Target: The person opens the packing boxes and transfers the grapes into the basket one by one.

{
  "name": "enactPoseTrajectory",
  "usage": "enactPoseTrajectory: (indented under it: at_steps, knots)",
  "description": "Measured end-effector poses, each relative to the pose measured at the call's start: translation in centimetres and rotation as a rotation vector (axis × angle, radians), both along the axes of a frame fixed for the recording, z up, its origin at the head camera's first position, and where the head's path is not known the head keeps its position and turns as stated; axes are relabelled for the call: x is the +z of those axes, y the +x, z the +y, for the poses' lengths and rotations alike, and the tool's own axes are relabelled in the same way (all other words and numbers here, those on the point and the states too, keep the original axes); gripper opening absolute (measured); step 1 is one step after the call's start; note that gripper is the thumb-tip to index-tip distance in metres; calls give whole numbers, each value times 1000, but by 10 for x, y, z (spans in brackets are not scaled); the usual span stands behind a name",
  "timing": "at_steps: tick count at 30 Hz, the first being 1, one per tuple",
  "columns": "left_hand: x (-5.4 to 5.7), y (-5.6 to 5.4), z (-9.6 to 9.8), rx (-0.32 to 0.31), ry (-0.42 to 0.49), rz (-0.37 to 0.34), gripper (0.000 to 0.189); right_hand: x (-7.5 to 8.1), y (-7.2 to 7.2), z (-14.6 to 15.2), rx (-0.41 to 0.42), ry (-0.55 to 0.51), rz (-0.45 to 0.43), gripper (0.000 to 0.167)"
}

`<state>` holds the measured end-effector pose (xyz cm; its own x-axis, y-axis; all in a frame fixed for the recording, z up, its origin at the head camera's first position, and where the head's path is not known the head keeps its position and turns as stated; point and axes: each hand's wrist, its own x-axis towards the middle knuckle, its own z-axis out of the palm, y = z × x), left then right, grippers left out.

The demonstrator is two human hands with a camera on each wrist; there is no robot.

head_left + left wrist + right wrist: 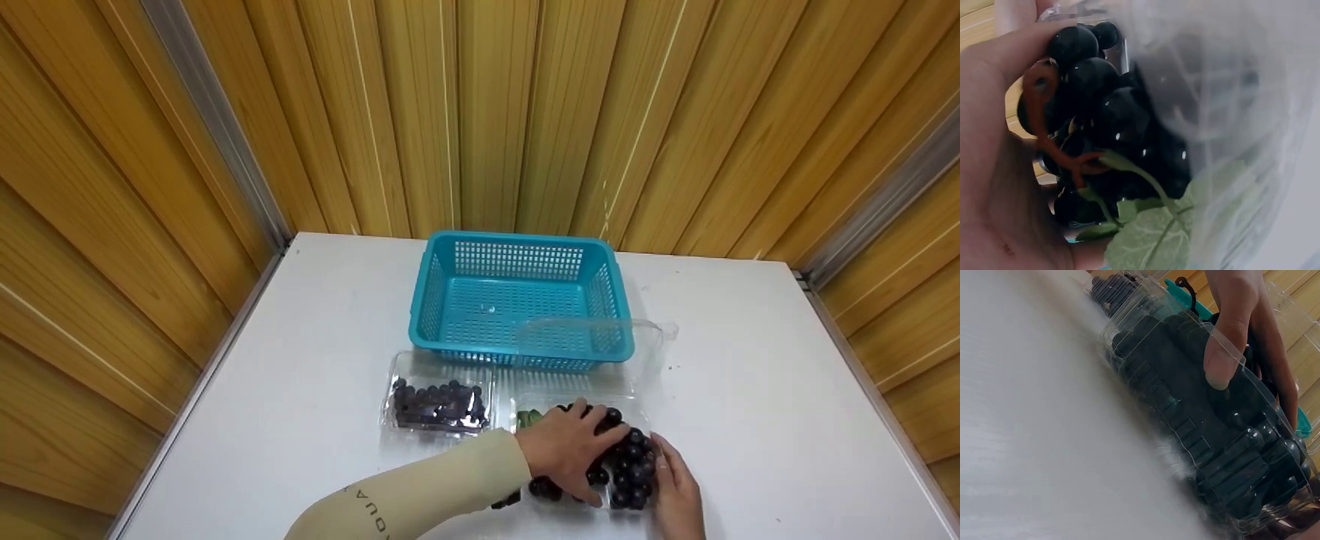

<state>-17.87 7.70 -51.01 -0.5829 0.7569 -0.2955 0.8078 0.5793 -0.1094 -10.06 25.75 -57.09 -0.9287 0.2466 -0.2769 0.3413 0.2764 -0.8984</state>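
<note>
A left hand point(566, 446) — fingers spread, thumb at the near wall — rests on dark grapes point(636, 476) lying in an open clear box point(1174, 416) on a white table point(322, 337). The right hand point(679, 491) grips the box's right end between thumb and fingers. Green leaves point(529, 418) show at the other end — and the raised lid point(646, 364) overlaps the view of a blue basket point(465, 350) behind.
</note>
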Motion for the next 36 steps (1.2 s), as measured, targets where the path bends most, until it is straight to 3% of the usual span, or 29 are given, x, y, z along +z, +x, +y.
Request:
enactPoseTrajectory:
  at_steps: [6,16,20,28,36]
  knots:
    - [0,-2,6,-4,-18,6,113,0,1,-1,3,16,5,49]
    - [-2,-4,14,-12,6,23,93,0,2,-2,-19,35,15,48]
    - [-3,-4,15,17,47,6,85,-1,3,-2,-23,53,26,49]
    - [-7,-2,17,57,60,35,88,-1,4,-3,-31,86,44,47]
    - [-6,0,16,81,138,13,80,0,3,-3,-24,53,28,49]
